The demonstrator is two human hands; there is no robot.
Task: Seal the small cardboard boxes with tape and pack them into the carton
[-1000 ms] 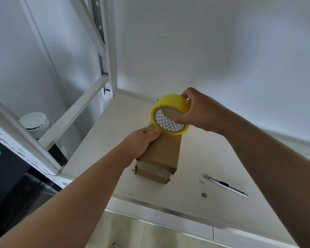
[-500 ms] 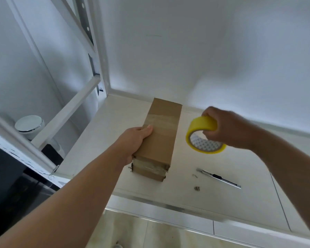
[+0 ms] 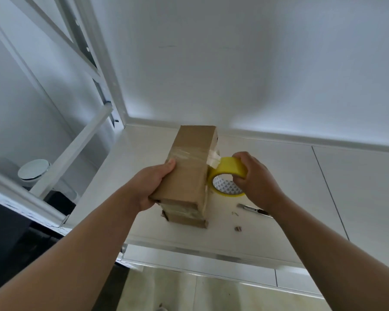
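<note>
1. Sealing is the step in hand, as we judge it. A strip of clear tape (image 3: 188, 154) lies across the top of the small cardboard box (image 3: 189, 178), which stands on the desk (image 3: 290, 176) near mid-view.
2. Left hand (image 3: 153, 185) is at 9 o'clock of the box. Its fingers are clamped on the box's left edge, thumb on the top face, steadying it.
3. Right hand (image 3: 256, 182) is at 3 o'clock. Its fingers are clamped round the yellow tape roll (image 3: 230, 170), held just beside the box's right face. The strip runs unbroken from the top face over the right edge to the roll.
4. A second box (image 3: 186, 221) appears to lie under the first. We cannot tell whether the two are joined.
5. Utility knife (image 3: 254, 209) lies on the desk at 4 o'clock of the box, partly hidden by the right wrist. Cardboard scraps (image 3: 237, 228) lie at 5 o'clock.
6. Carton: not in view.
7. Judgement: the strip is laid but not yet cut. The next move calls for pressing the tape down the right face under tension, then freeing a hand for the knife and severing the strip without lifting the stuck end. Packing is not yet begun.
</note>
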